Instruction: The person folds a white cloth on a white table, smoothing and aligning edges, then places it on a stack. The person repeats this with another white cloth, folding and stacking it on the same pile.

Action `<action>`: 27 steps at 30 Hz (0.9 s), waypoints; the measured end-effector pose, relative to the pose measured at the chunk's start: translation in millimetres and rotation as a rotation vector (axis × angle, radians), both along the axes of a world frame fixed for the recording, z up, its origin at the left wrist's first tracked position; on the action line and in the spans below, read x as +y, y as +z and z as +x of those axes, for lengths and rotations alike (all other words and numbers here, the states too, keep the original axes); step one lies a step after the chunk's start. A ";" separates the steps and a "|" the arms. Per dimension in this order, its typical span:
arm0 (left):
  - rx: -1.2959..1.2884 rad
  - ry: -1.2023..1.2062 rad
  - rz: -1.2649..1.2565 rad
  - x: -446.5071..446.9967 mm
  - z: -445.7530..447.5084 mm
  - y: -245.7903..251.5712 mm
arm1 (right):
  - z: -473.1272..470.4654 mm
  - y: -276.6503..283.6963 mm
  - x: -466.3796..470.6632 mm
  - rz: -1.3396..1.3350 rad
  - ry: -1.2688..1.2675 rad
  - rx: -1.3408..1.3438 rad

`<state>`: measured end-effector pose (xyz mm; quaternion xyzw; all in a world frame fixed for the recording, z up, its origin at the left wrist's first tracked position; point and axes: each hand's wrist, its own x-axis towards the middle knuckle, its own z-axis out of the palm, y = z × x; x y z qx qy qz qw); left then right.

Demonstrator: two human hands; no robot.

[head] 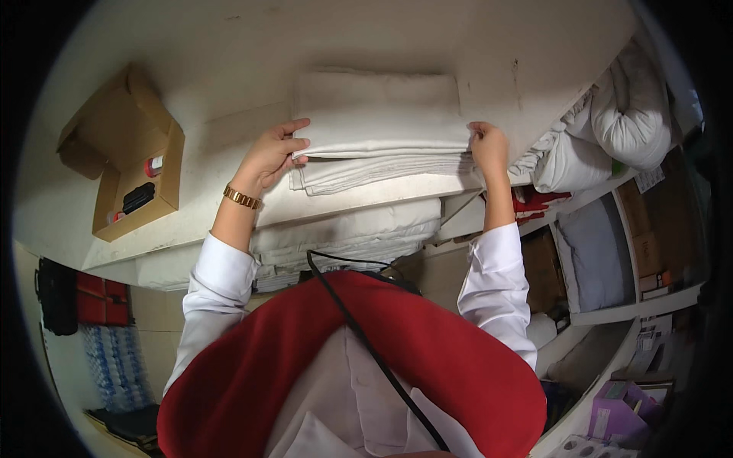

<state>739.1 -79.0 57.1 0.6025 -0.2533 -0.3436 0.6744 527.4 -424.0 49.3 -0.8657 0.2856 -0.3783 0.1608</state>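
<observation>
A folded white cloth (378, 123) lies on top of a stack of folded white linens (395, 172) on a white shelf (229, 232). My left hand (275, 151) grips the cloth's left front corner, some fingers above it and one beneath. At the opposite corner, my right hand (489, 146) pinches the right edge between thumb and fingers. The cloth's front edge is slightly raised at the left, with a dark gap between it and the linens below. The fingertips under the cloth are partly hidden.
On the shelf's left stands an open cardboard box (166, 194) holding a black object (138, 197) and small containers. White bedding (578, 160) is bundled at the right. More folded linens (349, 229) sit below. Packed plastic bottles (117, 366) stand lower left, a purple box (621, 409) lower right.
</observation>
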 end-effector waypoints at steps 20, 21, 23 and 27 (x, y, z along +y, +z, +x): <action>-0.453 -0.025 0.370 9.4 -22.5 4.2 | -4.8 -20.1 3.5 -0.188 0.014 0.149; -0.566 -0.046 0.434 9.3 -20.2 4.1 | -5.5 -20.8 5.8 -0.198 0.008 0.154; -0.673 -0.067 0.490 9.2 -17.3 1.7 | -6.9 -24.3 13.3 -0.220 0.016 0.158; -0.917 -0.018 0.496 10.7 -20.5 -0.3 | -10.2 -25.4 32.4 -0.276 -0.036 0.177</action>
